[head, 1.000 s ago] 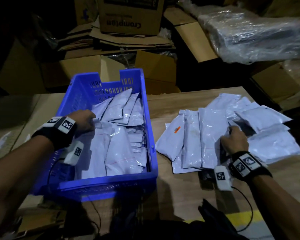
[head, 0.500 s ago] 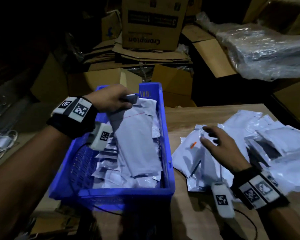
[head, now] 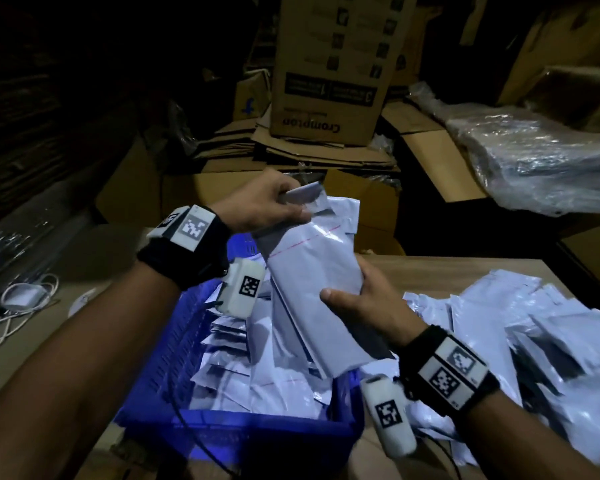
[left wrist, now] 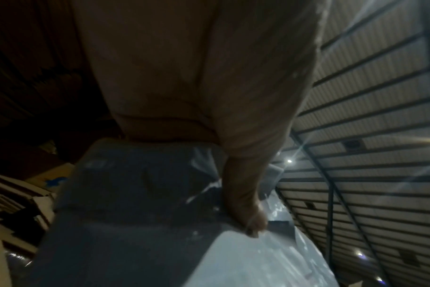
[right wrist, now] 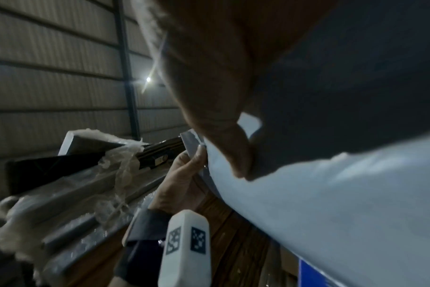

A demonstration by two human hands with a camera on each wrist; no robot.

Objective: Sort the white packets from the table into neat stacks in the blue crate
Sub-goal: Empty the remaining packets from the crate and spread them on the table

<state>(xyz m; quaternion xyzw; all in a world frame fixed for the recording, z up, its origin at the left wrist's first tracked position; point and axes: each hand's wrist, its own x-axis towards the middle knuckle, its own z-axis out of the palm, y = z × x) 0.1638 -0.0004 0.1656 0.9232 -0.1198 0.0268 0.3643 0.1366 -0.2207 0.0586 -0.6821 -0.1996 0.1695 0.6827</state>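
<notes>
A bundle of white packets (head: 312, 271) is held upright above the blue crate (head: 174, 368). My left hand (head: 274, 206) grips its top end, fingers curled over the flaps. My right hand (head: 357, 306) holds its lower right side, thumb across the front. In the left wrist view the left thumb (left wrist: 248, 209) presses on the packets (left wrist: 160, 223). The right wrist view shows the right thumb (right wrist: 224, 136) on the bundle (right wrist: 331, 203) and the left hand (right wrist: 182, 178) at its far end. More white packets (head: 264, 375) lie inside the crate. A loose pile of packets (head: 534, 341) covers the table (head: 447, 271) to the right.
Cardboard boxes (head: 329, 71) and flattened cartons are stacked behind the table. A plastic-wrapped bundle (head: 541, 161) lies at the back right. White cables (head: 18, 306) sit on the surface at the left. Corrugated wall panels show in both wrist views.
My left hand has lifted the bundle of packets higher out of the crate. My right hand has left the table pile and taken hold of the bundle's lower side.
</notes>
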